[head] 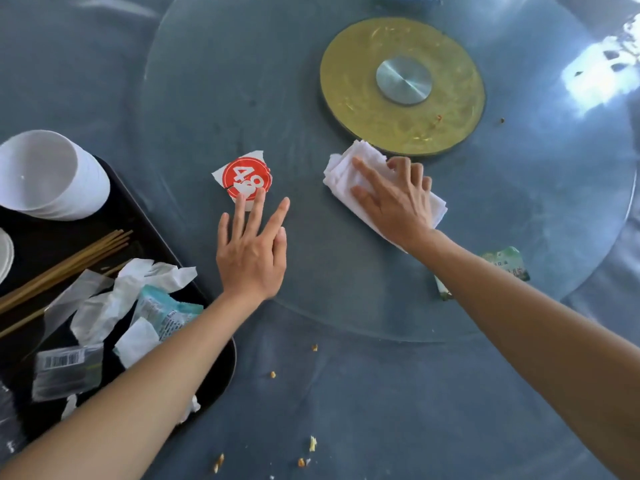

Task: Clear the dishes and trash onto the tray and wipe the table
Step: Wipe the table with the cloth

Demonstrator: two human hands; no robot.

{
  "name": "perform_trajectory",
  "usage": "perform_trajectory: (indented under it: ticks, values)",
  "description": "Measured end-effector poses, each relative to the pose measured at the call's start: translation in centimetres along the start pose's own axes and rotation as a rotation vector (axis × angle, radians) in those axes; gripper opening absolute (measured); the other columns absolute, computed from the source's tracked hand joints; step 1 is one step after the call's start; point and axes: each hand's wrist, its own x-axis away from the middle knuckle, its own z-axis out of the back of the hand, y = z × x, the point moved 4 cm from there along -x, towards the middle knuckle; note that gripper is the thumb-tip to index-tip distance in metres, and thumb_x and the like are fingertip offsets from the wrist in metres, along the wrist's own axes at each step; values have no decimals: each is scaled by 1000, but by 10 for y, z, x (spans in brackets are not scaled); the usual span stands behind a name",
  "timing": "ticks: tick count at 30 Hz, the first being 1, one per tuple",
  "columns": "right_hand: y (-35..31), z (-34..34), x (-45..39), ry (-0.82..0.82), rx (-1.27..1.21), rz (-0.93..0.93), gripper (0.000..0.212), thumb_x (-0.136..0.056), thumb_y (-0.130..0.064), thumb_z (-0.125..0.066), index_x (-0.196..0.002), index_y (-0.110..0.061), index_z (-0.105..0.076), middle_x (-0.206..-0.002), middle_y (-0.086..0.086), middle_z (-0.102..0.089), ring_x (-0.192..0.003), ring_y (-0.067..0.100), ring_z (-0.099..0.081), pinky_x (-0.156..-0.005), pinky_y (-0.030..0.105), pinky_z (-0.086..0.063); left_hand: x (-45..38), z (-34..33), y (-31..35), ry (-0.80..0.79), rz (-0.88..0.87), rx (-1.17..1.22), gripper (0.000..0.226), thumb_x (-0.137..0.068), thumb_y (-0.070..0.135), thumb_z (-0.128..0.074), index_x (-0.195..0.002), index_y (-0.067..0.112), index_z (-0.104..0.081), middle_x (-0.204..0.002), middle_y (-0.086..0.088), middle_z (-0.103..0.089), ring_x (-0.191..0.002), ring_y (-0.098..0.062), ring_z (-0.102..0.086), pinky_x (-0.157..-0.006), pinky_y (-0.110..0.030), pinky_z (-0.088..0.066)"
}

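1. A black tray point(194, 271) lies at the table's 8 o'clock edge. It holds a stack of white bowls point(52, 174) tipped on its side, mouths facing 10 o'clock.
2. Also in the tray: wooden chopsticks point(65, 265), long axis running from 8 to 2 o'clock, crumpled white napkins point(114, 299), a teal snack wrapper point(162, 313) and a clear barcoded wrapper point(67, 370). The rim of a white dish point(5, 254) shows at the frame's left edge.
3. A torn paper scrap with a red circle point(244, 176) lies flat on the glass turntable point(311, 98), toward its 8 o'clock side.
4. The left hand point(251, 258) is spread flat, fingers straight and pointing to 12 o'clock; two fingertips point(259, 194) press the scrap's near edge. It grasps nothing.
5. Yellow crumbs point(313, 443) dot the blue tablecloth point(381, 393) near 6 o'clock.
6. A folded white cloth point(349, 168) lies on the glass, long axis from 10 to 4 o'clock, its far end touching the gold hub disc point(353, 81).
7. The right hand point(391, 199) rests on the cloth, fingers curled over its far edge, gripping it.
8. A green-and-white packet point(509, 261) lies at the turntable's 5 o'clock rim, partly hidden by the right forearm.
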Motion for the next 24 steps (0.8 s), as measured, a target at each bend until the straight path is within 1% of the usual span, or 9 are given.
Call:
perform_trajectory:
  ticks: [3, 6, 8, 10, 13, 15, 19, 21, 24]
  values:
    - [-30, -7, 33, 2, 17, 146, 53, -98, -64, -44, -148, -47, -50, -129, 10, -51, -106, 36, -48, -87, 45, -42, -14, 5, -18, -16, -54, -20, 51, -104, 38, -28, -155, 41, -35, -168, 3, -24, -156, -26, -15, -122, -51, -17]
    - [-67, -11, 79, 71, -80, 257, 46, -99, -51, -51, -139, -32, -64, -108, 12, -58, -87, 34, -55, -67, 41, -49, -32, 12, -36, -54, -81, -36, 52, -104, 40, -26, -155, 43, -32, -168, 4, -23, -157, -25, -14, -122, -51, -16]
    - [-86, -11, 103, 83, -100, 317, 44, -102, -43, -49, -136, -23, -67, -95, 11, -58, -75, 32, -57, -50, 37, -48, -45, 17, -45, -101, -94, -57, 53, -103, 40, -23, -157, 44, -27, -169, 3, -19, -157, -26, -10, -123, -51, -14]
    - [-92, -6, 114, 72, -104, 356, 43, -103, -40, -47, -137, -22, -66, -92, 8, -58, -72, 31, -58, -44, 36, -47, -56, 22, -50, -155, -75, -72, 54, -105, 37, -23, -159, 41, -21, -170, -1, -13, -158, -27, -4, -123, -54, -11]
    - [-74, 16, 87, 95, -155, 329, 43, -102, -42, -45, -142, -28, -57, -99, 5, -55, -83, 30, -60, -50, 36, -47, -61, 25, -33, -203, -15, -12, 54, -107, 31, -30, -160, 36, -21, -171, -6, -8, -157, -29, 1, -124, -55, -8]
    - [-48, 35, 42, 173, -149, 256, 44, -101, -40, -48, -143, -28, -56, -104, 8, -56, -91, 33, -61, -54, 39, -49, -58, 19, -15, -227, 10, 10, 53, -107, 36, -27, -159, 44, -19, -171, -1, -4, -157, -29, 4, -124, -54, -1]
    - [8, 50, -54, 197, -113, -57, 42, -107, -37, -47, -149, -29, -52, -126, 16, -53, -114, 38, -54, -80, 44, -45, -58, 10, -12, -130, 46, -66, 51, -107, 45, -22, -157, 52, -12, -171, 6, -5, -158, -26, 2, -125, -54, -1]
    - [19, 36, -82, 131, -103, -164, 41, -108, -39, -43, -148, -30, -48, -128, 15, -49, -119, 37, -52, -81, 44, -43, -64, 8, -20, -90, 25, -83, 50, -107, 46, -23, -156, 52, -15, -171, 7, -9, -158, -26, -3, -125, -54, -4]
    - [-6, 11, -82, 111, -28, -57, 43, -107, -34, -48, -150, -30, -45, -126, 13, -49, -118, 36, -52, -72, 41, -39, -76, 5, -33, -91, -22, -82, 50, -107, 48, -21, -156, 54, -14, -170, 9, -9, -158, -25, -3, -125, -54, -4]
